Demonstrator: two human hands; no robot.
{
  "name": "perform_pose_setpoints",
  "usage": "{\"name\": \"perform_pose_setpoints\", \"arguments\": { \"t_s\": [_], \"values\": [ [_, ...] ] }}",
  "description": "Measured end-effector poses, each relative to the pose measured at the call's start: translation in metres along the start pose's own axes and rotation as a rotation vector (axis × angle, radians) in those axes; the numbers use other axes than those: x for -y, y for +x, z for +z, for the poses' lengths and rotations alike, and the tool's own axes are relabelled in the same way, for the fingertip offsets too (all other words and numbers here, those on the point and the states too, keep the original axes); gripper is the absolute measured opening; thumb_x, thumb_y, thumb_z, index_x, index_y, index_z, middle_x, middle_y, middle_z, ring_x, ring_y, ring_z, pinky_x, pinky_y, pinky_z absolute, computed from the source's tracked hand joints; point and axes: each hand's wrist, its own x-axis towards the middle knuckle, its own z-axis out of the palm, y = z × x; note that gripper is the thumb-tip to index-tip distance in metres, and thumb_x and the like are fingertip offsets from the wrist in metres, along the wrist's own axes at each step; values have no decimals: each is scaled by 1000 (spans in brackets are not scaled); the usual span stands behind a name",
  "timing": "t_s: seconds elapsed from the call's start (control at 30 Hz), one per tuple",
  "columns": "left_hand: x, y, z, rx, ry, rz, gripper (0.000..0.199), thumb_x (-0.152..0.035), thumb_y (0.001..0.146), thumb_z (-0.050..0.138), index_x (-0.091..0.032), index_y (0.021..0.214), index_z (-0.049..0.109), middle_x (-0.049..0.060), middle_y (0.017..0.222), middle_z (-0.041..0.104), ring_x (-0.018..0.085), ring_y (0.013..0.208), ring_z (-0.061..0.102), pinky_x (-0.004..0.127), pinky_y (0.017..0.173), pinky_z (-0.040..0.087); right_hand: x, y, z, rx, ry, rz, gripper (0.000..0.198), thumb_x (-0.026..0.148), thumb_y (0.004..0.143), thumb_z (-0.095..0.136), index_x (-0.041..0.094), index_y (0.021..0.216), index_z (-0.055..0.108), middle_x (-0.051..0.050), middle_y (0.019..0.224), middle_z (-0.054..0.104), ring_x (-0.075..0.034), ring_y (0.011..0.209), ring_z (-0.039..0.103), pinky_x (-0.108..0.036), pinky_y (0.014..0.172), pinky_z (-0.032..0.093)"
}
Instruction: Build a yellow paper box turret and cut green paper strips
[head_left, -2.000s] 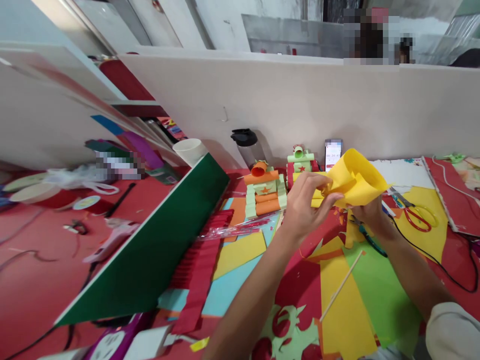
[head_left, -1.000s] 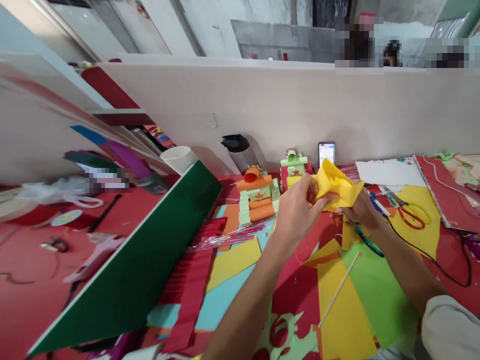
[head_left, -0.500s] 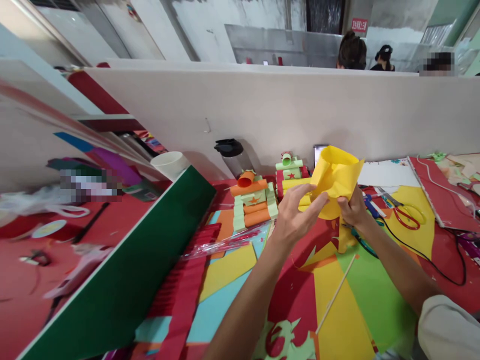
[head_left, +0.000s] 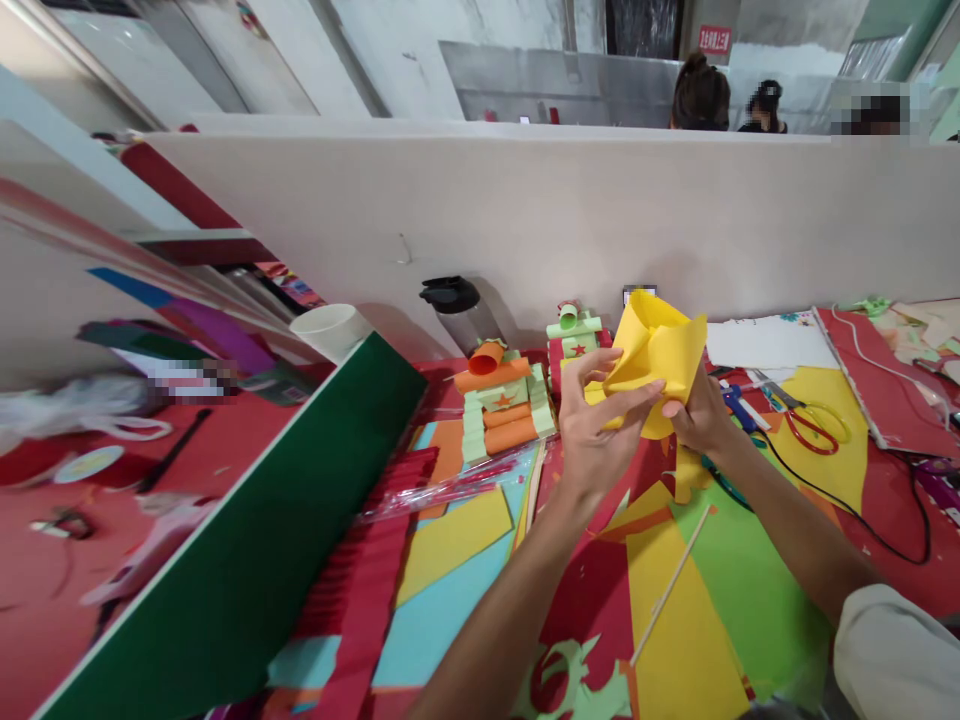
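A sheet of yellow paper (head_left: 664, 355), bent into a loose, open-topped shape, is held up above the table between both my hands. My left hand (head_left: 604, 420) grips its left and lower side, the fingers curled around the paper. On the right, my right hand (head_left: 697, 410) pinches the lower edge with the thumb in front. Behind my left hand stand paper-roll models: an orange and pale green one (head_left: 504, 400) with a star, and a red and green one (head_left: 576, 345) farther back, partly hidden by the hand.
Scissors (head_left: 810, 415) and a blue-handled tool with a black cord (head_left: 742, 410) lie right. A thin stick (head_left: 671, 585) rests on coloured sheets. A green board (head_left: 247, 560) leans at left; a bottle (head_left: 461, 310) stands by the white partition (head_left: 487, 220).
The yellow paper has turned and folded inward at its top, moving slightly left. My left fingers have closed farther around it, and my right hand has shifted a little with it.
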Motion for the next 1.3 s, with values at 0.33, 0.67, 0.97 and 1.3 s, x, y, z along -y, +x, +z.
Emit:
{"name": "perform_pose_setpoints", "arguments": {
  "t_s": [0.33,0.67,0.97,1.3],
  "values": [
    [3,0,1,-15,-38,-53,7,-27,91,80,-33,93,82,5,128,55,20,107,57,41,88,60,2,3,1,38,-44,-16,75,80,100,19,21,142,41,-11,97,69,-28,70,69,-37,57,51],
    [7,-1,4,-76,-18,-58,4,-31,98,72,-27,97,74,4,127,55,18,103,61,41,92,60,13,9,-5,-33,94,62,69,79,101,26,22,135,44,-10,98,67,-26,72,71,-35,57,53],
    [19,4,-2,-2,-163,-68,3,-32,94,78,-30,96,79,3,125,58,16,102,62,36,89,62,7,9,-6,-58,131,33,64,79,100,33,24,129,50,-7,95,64,-24,71,67,-36,58,55],
    [12,6,-6,48,-98,-33,8,-27,92,79,-33,96,81,2,133,56,17,104,58,38,91,60,8,7,-1,-21,69,9,59,73,103,34,25,135,49,-8,98,68,-27,75,72,-38,60,58]
  ]
}}
